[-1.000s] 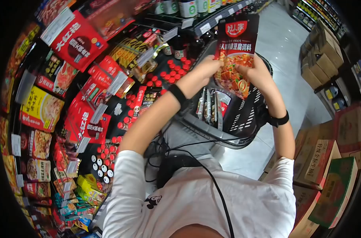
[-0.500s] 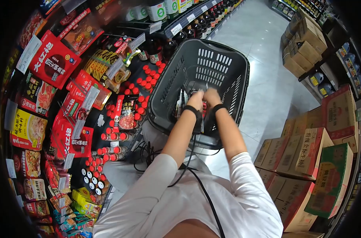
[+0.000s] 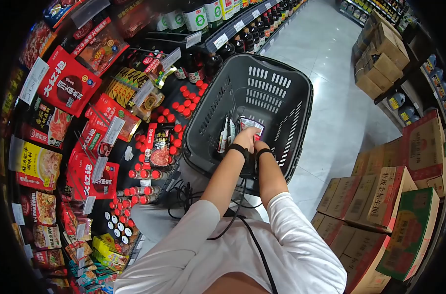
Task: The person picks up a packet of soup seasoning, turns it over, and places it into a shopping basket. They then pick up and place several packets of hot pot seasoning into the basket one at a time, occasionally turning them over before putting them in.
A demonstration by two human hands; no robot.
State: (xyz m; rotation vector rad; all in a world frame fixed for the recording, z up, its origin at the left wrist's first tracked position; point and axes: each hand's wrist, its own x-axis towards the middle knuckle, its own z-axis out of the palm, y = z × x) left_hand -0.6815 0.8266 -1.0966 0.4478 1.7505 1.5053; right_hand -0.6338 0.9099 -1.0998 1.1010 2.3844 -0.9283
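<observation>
Both my hands are low inside a dark grey plastic shopping basket [image 3: 218, 98]. My left hand [image 3: 246, 138] is closed on a packet [image 3: 253, 125] with a white printed panel and some red. Close beside it, my right hand [image 3: 261, 146] is at the packet's near end, its fingers mostly hidden. Left of my hands, several dark flat packets [image 3: 226, 132] stand on edge against each other in the basket. Black bands circle both wrists, and a black cable [image 3: 252, 235] runs down over my white shirt.
Shelves at left hold red seasoning packets [image 3: 68, 81] and red-capped jars [image 3: 149, 174]. Dark bottles [image 3: 247, 39] line the shelf beyond the basket. Stacked cartons [image 3: 360, 196] stand at right, with more brown boxes [image 3: 380, 59] farther off. A tiled aisle floor [image 3: 326, 108] lies between.
My hands have shifted slightly down and toward me in the basket, and the packet's white panel now shows more. The view has moved slightly, so the basket appears a little farther right and lower.
</observation>
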